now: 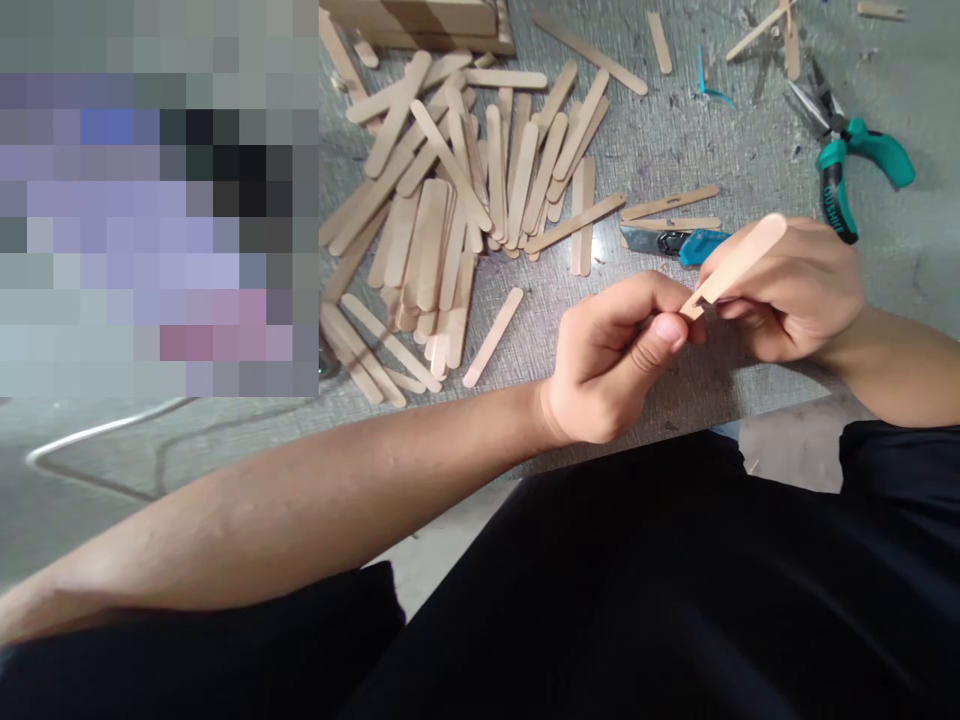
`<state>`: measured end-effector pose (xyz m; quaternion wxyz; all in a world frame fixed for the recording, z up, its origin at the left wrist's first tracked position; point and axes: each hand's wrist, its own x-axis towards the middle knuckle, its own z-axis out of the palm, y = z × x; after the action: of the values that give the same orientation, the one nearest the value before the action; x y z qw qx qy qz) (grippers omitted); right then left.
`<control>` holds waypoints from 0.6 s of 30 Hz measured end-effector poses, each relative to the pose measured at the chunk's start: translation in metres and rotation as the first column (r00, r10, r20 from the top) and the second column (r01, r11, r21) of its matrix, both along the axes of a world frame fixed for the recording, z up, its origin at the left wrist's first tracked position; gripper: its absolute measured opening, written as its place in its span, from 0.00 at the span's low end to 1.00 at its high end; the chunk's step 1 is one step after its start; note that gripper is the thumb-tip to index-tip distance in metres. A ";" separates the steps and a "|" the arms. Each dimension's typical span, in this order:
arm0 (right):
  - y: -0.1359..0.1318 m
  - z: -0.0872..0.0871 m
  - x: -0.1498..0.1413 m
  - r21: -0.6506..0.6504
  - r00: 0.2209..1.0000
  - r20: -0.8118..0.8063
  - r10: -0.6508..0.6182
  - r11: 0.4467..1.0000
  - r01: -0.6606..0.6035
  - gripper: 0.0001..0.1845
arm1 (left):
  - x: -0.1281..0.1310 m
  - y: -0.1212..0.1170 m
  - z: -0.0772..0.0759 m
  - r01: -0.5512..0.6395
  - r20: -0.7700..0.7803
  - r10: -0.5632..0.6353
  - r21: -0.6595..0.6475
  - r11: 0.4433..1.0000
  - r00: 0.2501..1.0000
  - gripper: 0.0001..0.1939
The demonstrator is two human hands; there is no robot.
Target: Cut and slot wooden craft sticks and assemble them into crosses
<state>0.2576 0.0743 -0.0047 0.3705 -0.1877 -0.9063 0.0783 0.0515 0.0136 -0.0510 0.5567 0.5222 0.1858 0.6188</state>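
A wooden craft stick (750,262) with a small notch near its lower end is held up over the table, slanting up to the right. My left hand (619,350) pinches that lower end between thumb and fingers. Curled behind the stick's upper part, my right hand (806,285) grips it too; some of its fingertips are hidden. Just beyond the hands lies a blue utility knife (697,245), its handle partly covered by my right hand. Two craft sticks (670,203) with slots or marks rest beside the knife.
A large loose pile of craft sticks (427,240) spreads left of my hands. Teal-handled needle-nose pliers (836,140) lie open at the right. A wooden block (420,25) stands at the back, and a blue strip (703,75) lies nearby. A blurred area covers the upper left.
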 end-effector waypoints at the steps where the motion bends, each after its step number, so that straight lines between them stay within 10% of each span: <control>1: -0.001 0.002 -0.001 0.006 1.000 -0.005 0.000 1.000 0.000 0.06 | 0.001 0.000 0.000 -0.008 0.004 0.008 -0.005 1.000 1.000 0.10; 11: -0.004 0.001 0.000 0.002 0.999 -0.033 -0.021 1.000 0.021 0.06 | 0.005 0.004 -0.002 0.057 0.128 -0.044 -0.097 0.994 0.991 0.13; 18: -0.011 0.002 -0.006 -0.483 0.983 -0.181 0.033 0.867 -0.118 0.12 | -0.001 0.004 0.005 0.148 0.103 -0.138 -0.097 0.984 0.985 0.13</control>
<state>0.2520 0.0632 -0.0023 0.3817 -0.2329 -0.8289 0.3362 0.0508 0.0174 -0.0459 0.6345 0.4742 0.1532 0.5909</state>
